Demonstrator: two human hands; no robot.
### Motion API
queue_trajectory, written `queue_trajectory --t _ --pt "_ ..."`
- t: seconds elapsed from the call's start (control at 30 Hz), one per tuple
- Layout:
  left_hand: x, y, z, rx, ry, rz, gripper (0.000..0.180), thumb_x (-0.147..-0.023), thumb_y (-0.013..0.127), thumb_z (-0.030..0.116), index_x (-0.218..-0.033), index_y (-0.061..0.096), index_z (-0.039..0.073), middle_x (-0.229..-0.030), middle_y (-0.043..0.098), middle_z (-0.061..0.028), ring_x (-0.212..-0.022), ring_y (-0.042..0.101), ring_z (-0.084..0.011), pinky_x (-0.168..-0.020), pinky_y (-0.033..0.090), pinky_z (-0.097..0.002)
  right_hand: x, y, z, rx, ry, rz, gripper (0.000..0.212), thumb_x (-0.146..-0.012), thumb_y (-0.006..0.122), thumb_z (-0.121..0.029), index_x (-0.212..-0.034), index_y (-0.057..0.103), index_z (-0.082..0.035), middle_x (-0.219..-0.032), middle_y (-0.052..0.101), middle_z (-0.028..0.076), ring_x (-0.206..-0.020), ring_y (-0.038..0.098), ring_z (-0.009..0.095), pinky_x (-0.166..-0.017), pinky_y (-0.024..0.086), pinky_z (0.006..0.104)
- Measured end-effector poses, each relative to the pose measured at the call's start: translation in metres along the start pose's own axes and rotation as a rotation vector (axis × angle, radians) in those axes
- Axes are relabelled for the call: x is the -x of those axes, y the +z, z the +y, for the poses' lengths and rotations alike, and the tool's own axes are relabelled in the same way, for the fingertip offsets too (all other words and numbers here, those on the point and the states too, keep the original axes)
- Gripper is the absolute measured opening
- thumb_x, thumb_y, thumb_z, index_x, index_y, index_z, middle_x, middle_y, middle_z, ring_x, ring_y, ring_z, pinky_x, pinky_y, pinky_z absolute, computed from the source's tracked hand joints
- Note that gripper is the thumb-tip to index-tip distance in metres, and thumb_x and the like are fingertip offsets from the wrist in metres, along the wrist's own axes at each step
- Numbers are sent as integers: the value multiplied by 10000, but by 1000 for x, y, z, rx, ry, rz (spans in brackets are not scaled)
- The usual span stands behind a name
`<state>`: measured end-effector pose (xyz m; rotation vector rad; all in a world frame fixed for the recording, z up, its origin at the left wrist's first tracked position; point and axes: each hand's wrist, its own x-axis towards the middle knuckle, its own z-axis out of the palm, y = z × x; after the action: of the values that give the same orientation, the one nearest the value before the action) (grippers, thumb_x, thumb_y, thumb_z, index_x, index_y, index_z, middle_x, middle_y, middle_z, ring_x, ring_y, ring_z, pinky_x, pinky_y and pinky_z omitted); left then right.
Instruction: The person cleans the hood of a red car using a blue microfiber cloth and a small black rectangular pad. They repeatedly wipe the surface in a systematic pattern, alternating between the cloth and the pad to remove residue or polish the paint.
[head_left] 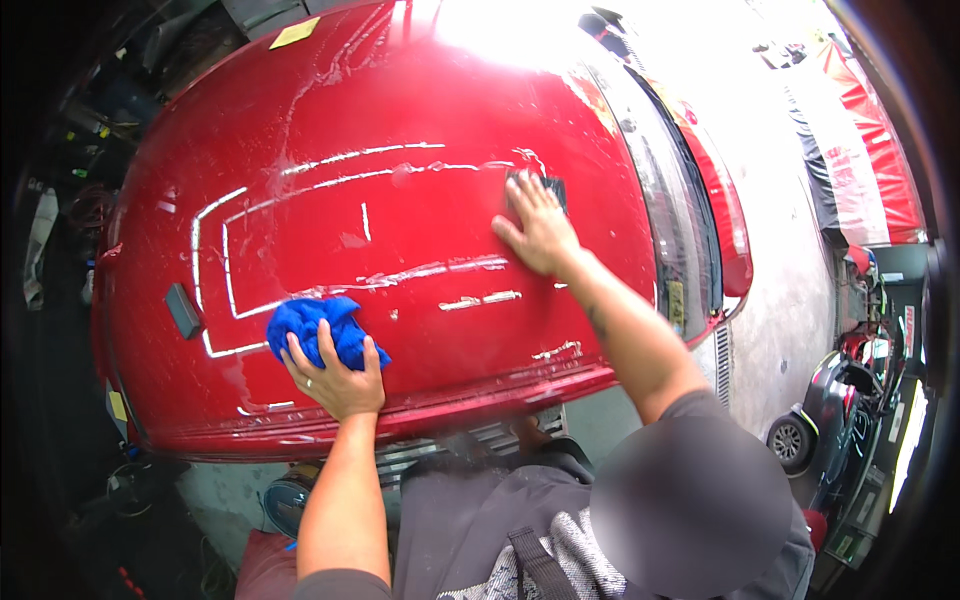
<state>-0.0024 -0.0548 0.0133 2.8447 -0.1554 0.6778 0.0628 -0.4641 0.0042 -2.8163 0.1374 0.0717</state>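
A glossy red car panel (330,235) spreads in front of me, streaked with wet marks and bright line-shaped reflections. My left hand (335,378) presses a bunched blue cloth (318,325) onto the panel near its closer edge, fingers curved over it. Farther out to the right, my right hand (540,222) lies over a dark rectangular pad (554,188), its fingers on top and its thumb spread to the side. Most of that pad is hidden beneath the fingers. Left of the cloth, a grey block (182,311) rests on the red surface.
A yellow sheet (295,33) lies at the panel's far left edge. Car window glass (668,190) borders the panel on the right. Beyond stand a red and white tarp (858,150) and a dark car (830,425). A round container (286,502) sits beside my left forearm.
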Motion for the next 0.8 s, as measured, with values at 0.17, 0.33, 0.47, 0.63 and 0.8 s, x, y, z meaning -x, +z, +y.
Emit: queue_trajectory --t 0.17,0.33,0.47,0.63,0.8 --pt "0 -1 -4 -1 23 -35 824 -918 788 520 -1617 513 180 -1724 323 -297 -1576 328 -569 -1257 315 -733 -174 -24 51 22 -23 7 874 -1123 503 -662 -1732 374 -48 -1825 267 253 -1719 189 396 -1404 176 487" --pt "4 -1 -13 -24 40 -35 820 -915 766 595 -1601 534 209 -1708 334 -293 -1554 349 -604 -1219 364 -758 -272 -40 56 -126 84 -83 811 -1098 550 -669 -1613 530 -43 -1697 484 250 -1580 467 386 -1298 396 487" --pt "-1 0 -8 -4 28 -34 838 -891 807 544 -1604 532 201 -1709 338 -297 -1561 336 -606 -1236 349 -755 -264 -29 62 -83 67 17 840 -1096 545 -673 -1605 521 -5 -1662 515 263 -1549 495 396 -1284 408 483" --pt "-3 3 -7 20 25 -9 825 -905 812 473 -1624 517 197 -1726 331 -289 -1586 320 -553 -1270 314 -711 -94 10 24 58 -23 80 994 -1115 466 -679 -1743 248 61 -1823 241 291 -1721 175 404 -1397 155 527" --pt "-5 4 -6 -14 9 41 842 -884 829 536 -1621 530 257 -1722 353 -267 -1570 344 -568 -1249 362 -708 169 19 -33 0 -132 -54 1015 -1072 601 -616 -1705 287 113 -1796 236 358 -1701 177 504 -1375 151 620"
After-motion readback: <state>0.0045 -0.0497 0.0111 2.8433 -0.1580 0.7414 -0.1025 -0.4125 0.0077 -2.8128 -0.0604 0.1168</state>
